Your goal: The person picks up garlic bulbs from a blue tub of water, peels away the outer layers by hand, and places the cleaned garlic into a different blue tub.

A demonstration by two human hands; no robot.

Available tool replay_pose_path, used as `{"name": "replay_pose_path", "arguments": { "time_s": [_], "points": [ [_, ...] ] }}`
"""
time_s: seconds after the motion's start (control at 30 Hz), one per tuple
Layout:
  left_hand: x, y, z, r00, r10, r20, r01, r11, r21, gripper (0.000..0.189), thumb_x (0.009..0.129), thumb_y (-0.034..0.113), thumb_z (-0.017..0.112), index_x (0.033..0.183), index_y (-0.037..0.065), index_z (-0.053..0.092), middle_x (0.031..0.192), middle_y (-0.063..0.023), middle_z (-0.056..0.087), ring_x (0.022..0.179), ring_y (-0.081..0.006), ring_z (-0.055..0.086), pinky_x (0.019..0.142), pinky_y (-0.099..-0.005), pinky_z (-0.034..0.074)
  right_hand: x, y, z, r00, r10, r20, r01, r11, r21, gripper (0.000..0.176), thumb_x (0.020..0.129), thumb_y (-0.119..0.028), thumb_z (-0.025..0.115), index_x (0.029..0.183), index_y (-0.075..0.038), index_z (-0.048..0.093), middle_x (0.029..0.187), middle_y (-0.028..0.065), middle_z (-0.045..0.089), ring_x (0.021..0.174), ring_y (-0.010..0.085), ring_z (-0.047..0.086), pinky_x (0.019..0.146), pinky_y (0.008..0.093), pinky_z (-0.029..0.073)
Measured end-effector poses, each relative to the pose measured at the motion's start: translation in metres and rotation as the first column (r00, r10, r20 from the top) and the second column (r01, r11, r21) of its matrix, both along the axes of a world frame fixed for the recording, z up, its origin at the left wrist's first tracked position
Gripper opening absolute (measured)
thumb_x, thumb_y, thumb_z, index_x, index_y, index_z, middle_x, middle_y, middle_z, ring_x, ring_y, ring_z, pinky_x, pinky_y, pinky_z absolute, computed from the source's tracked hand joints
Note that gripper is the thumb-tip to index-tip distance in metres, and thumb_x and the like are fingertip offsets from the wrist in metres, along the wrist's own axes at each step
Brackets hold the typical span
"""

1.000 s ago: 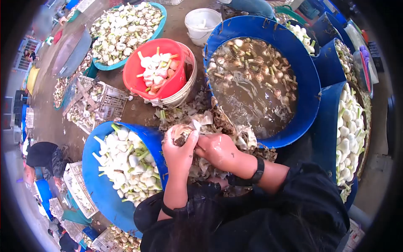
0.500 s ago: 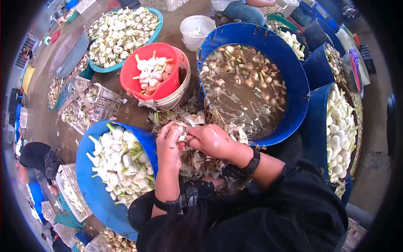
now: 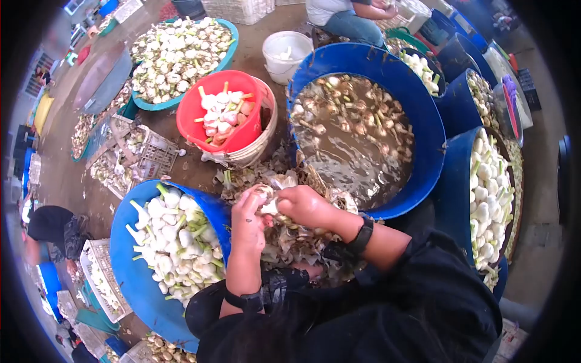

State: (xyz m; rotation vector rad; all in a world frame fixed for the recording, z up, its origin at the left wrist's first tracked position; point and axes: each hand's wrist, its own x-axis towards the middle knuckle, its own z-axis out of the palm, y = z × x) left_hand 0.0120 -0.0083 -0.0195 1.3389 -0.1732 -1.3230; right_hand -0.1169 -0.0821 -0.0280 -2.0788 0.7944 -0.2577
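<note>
A garlic bulb (image 3: 269, 207) is held between my two hands, its pale side partly showing. My left hand (image 3: 247, 219) is closed around it from the left. The fingers of my right hand (image 3: 305, 206) are pinched against the bulb's right side, perhaps on its skin; their tips are partly hidden. Below both hands lies a heap of peeled garlic skins (image 3: 293, 245). Close by on the left, a tilted blue tub (image 3: 134, 284) holds cleaned white garlic bulbs (image 3: 175, 236). Beyond my right hand, a large blue tub (image 3: 431, 139) contains murky water with unpeeled garlic bulbs (image 3: 378, 115).
A red basin (image 3: 187, 118) of garlic sits on a white bucket (image 3: 266, 142). Another white bucket (image 3: 287, 75) stands behind. To the right is a blue barrel (image 3: 457, 163) full of white garlic. A crate (image 3: 158, 156) lies left. Other people (image 3: 348, 21) sit farther off.
My hands have shifted slightly, and more of the bulb's white surface shows between them. The whole view has moved a little, so surroundings sit lower.
</note>
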Motion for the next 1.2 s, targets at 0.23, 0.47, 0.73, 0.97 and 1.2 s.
{"name": "replay_pose_path", "arguments": {
  "time_s": [0.23, 0.47, 0.73, 0.97, 1.2],
  "points": [
    [0.026, 0.004, 0.003, 0.968, -0.214, 0.133, 0.229, 0.968, -0.104, 0.047, 0.085, 0.031, 0.051, 0.117, -0.003, 0.049, 0.101, -0.0085, 0.060, 0.085, -0.0139, 0.058, 0.074, -0.0257, 0.046, -0.002, 0.000, 0.003, 0.950, -0.060, 0.308, -0.089, 0.889, 0.449, 0.018, 0.084, -0.019, 0.056, 0.087, -0.002, 0.061, 0.072, 0.0029, 0.059, 0.072, 0.0090, 0.056, 0.072, 0.0269, 0.043],
    [-0.004, 0.004, 0.023, 0.271, -0.354, 0.895, 0.505, 0.844, 0.181, 0.064, 0.074, 0.018, 0.065, 0.128, 0.003, 0.036, 0.095, -0.0158, 0.062, 0.082, -0.0282, 0.061, 0.075, -0.0338, 0.047, -0.006, -0.017, -0.021, 0.950, -0.301, -0.085, 0.266, 0.638, 0.723, 0.017, 0.082, -0.016, 0.056, 0.082, -0.001, 0.063, 0.074, 0.0050, 0.063, 0.069, 0.0138, 0.060, 0.058, 0.0286, 0.045],
    [-0.003, 0.006, -0.014, 0.578, 0.069, 0.813, 0.250, 0.934, -0.257, 0.021, 0.081, 0.006, 0.056, 0.101, 0.000, 0.057, 0.112, -0.0115, 0.057, 0.102, -0.0256, 0.055, 0.089, -0.0369, 0.043, -0.012, -0.015, -0.009, 0.712, -0.615, 0.338, -0.275, 0.198, 0.941, 0.021, 0.088, -0.013, 0.047, 0.106, -0.003, 0.053, 0.101, 0.0063, 0.059, 0.088, 0.0146, 0.058, 0.078, 0.0299, 0.047],
    [0.042, 0.016, -0.022, 0.808, 0.512, -0.290, -0.526, 0.850, 0.035, 0.034, 0.082, 0.036, 0.059, 0.095, 0.005, 0.053, 0.077, -0.0050, 0.060, 0.063, -0.0138, 0.058, 0.055, -0.0228, 0.049, -0.059, -0.013, 0.036, 0.493, -0.612, 0.619, -0.340, 0.519, 0.784, 0.031, 0.079, -0.021, 0.060, 0.105, -0.007, 0.049, 0.106, 0.0136, 0.054, 0.095, 0.0265, 0.056, 0.080, 0.0390, 0.047],
    [0.018, 0.002, 0.007, 0.847, 0.339, 0.410, -0.272, 0.938, -0.214, 0.021, 0.087, 0.022, 0.052, 0.075, 0.006, 0.048, 0.062, -0.0006, 0.052, 0.052, -0.0059, 0.048, 0.049, -0.0194, 0.040, -0.012, -0.023, 0.003, 0.975, 0.063, 0.214, -0.082, 0.994, 0.077, 0.038, 0.087, -0.023, 0.052, 0.115, 0.001, 0.047, 0.104, 0.0117, 0.057, 0.092, 0.0181, 0.057, 0.079, 0.0293, 0.045]
  ]
}}
